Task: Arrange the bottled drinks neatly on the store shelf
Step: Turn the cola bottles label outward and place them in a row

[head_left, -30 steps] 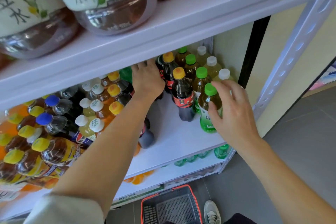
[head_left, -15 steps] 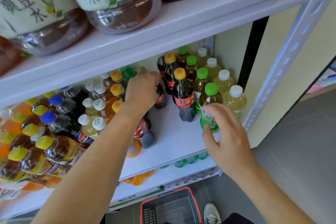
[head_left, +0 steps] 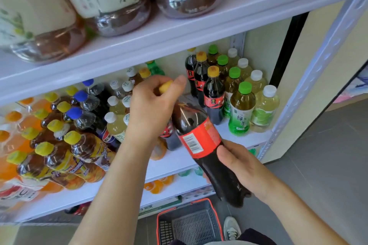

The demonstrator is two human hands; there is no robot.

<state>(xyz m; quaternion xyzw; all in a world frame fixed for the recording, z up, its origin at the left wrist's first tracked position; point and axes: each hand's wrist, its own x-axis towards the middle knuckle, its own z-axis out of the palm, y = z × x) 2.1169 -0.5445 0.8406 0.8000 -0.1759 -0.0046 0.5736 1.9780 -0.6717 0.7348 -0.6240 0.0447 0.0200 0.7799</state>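
Observation:
A dark cola bottle (head_left: 199,141) with a red label and yellow cap is tilted out in front of the middle shelf (head_left: 175,160). My left hand (head_left: 153,107) grips its neck and cap. My right hand (head_left: 241,167) holds its lower body from underneath. At the shelf's right end stand neat rows: dark yellow-capped bottles (head_left: 213,97), green-capped tea bottles (head_left: 242,109) and white-capped pale bottles (head_left: 265,107). Left of my arm is a loose crowd of mixed bottles (head_left: 79,121), some lying over.
Large jugs (head_left: 119,2) fill the upper shelf (head_left: 199,28) close overhead. A white upright post (head_left: 322,61) bounds the shelf on the right. A red shopping basket (head_left: 189,223) and a shoe (head_left: 232,228) are on the grey floor below. Orange bottles (head_left: 157,185) show on the lower shelf.
My left hand has pulled a dark cola bottle forward out of the shelf. My right hand left the green-capped tea bottle and now supports the cola bottle's lower body.

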